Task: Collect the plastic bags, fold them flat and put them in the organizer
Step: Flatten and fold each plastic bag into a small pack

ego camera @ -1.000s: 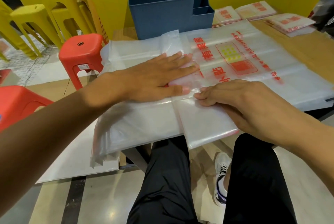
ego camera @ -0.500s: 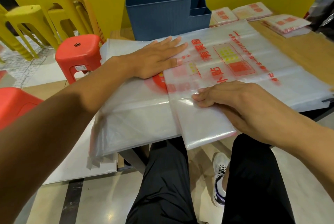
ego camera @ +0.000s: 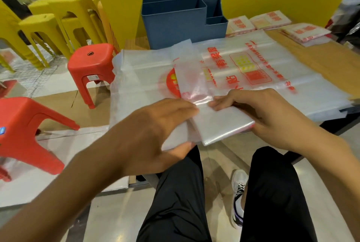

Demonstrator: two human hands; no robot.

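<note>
Your left hand (ego camera: 155, 134) is at the near edge of the desk (ego camera: 321, 58), fingers on top of the folded bag (ego camera: 220, 124) and thumb under the plastic overhanging the edge: it pinches that plastic. It's motion-blurred, so finger detail is soft.

Your right hand (ego camera: 259, 113) grips the same folded bag from its right side, fingers curled over the top with the tips at the crease, just beside your left fingertips. The two hands nearly touch there.

The folded bag is a narrow clear strip lying front to back on the flat bags (ego camera: 272, 78). Its near end hangs off the desk's near edge above your knees; its far end, lifted and tilted a bit, reaches toward the organizer (ego camera: 183, 27).

The flat bags, clear with red print, cover most of the desk from the left edge to near the right edge.

The organizer is blue, upright at the far edge left of centre, its base touching or just behind the flat bags. What's in its compartments: can't tell.

Small folded packets (ego camera: 270, 20) sit along the far edge to the right of the organizer, toward the far right corner.

A red stool (ego camera: 91, 60) stands off the desk's left edge, with yellow stools (ego camera: 58, 13) behind it.
</note>
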